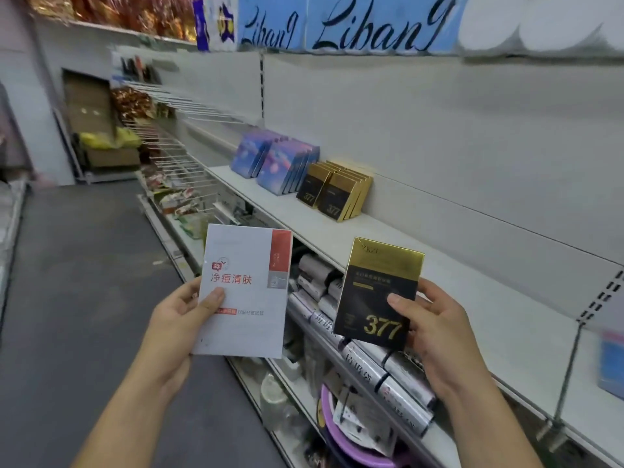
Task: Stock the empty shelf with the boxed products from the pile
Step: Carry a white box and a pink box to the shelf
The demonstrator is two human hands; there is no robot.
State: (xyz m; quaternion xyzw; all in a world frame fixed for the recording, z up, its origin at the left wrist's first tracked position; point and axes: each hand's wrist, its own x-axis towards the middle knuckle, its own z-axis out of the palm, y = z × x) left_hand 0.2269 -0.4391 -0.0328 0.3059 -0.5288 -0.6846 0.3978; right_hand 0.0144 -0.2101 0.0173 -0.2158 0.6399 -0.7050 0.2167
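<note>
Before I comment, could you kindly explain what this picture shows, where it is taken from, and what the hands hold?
There is one picture, from a wide-angle camera worn on a person's head, looking down at their bare hands in a shop aisle. The left hand holds a flat white cardboard box with red print; the right hand holds a black-and-gold box marked 377. On the long white shelf ahead stand matching gold-and-black boxes beside blue-purple boxes.

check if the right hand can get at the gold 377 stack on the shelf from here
Probably yes. The right hand, gripping a 377 box, is in front of the shelf, and the gold 377 stack stands forward and left with only bare shelf between.
</note>
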